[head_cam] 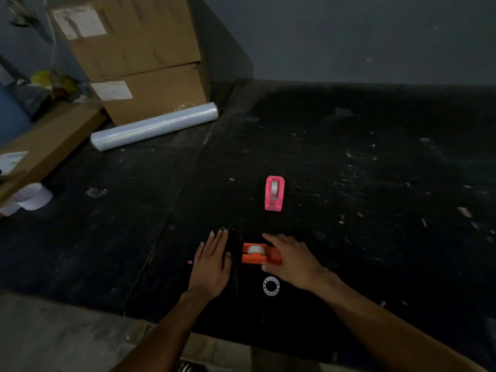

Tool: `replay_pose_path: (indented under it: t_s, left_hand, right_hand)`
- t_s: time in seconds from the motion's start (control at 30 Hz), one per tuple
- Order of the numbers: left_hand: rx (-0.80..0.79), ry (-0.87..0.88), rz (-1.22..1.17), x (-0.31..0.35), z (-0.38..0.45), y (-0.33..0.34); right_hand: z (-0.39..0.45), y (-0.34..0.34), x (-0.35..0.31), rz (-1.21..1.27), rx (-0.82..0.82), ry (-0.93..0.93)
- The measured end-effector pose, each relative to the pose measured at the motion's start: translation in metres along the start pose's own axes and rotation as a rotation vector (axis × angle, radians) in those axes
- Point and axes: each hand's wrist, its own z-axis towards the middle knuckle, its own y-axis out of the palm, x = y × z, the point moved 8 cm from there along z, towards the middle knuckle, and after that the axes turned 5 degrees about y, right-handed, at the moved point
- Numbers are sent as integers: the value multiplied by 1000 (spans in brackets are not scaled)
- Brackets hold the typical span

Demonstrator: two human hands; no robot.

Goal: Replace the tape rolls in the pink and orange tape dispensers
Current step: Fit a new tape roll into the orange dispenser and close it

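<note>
On the dark tabletop: we see two tape holders.
Orange dispenser: near us, lying flat, a white roll inside.
Right hand: its fingers rest spread over the orange end — not curled shut.
Left hand: flat and open beside it, holding nothing.
Pink dispenser: farther back, alone, roll inside.
Empty tape ring: lying loose — just in front of our hands.
</note>
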Motion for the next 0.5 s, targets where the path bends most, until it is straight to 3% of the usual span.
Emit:
replay_pose_path:
  t_s: [0.2, 0.5]
  left_hand:
    - [-91, -48, 133, 7, 21, 8]
    - [-191, -24, 180, 42, 67, 28]
  right_hand:
    - [2, -3, 15, 24, 64, 86]
    - [5, -47, 104, 395, 469, 502]
